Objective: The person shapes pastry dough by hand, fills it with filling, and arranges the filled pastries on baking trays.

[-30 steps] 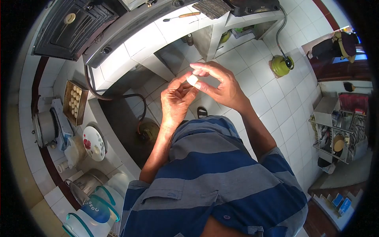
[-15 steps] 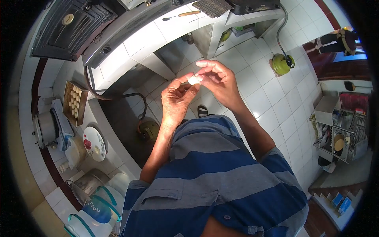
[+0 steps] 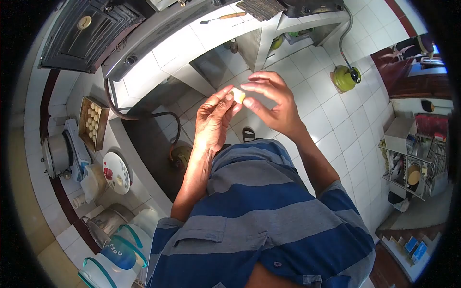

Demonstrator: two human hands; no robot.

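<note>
A small pale yellow piece of dough [image 3: 238, 95] is pinched between the thumb and fingers of my left hand [image 3: 211, 122], held up in front of my body. It catches bright light, and its near face looks uneven. My right hand [image 3: 276, 103] is just to the right of it, thumb and fingers apart, with a narrow gap between its fingertips and the dough. At the left, a rectangular metal tray [image 3: 101, 136] contains rows of round pale dough balls [image 3: 92, 120].
A flowered lid [image 3: 116, 173], a pot [image 3: 57, 154] and teal-rimmed plastic tubs [image 3: 113, 259] line the left counter. An oven [image 3: 91, 36] stands at upper left. A green gas cylinder [image 3: 343, 79] is on the tiled floor; a dish rack [image 3: 408, 161] stands at right. Another person is partly visible at upper right.
My right hand has let go of the dough and moved slightly right, its fingers spreading. The dough stays in my left hand and now shows more of its face.
</note>
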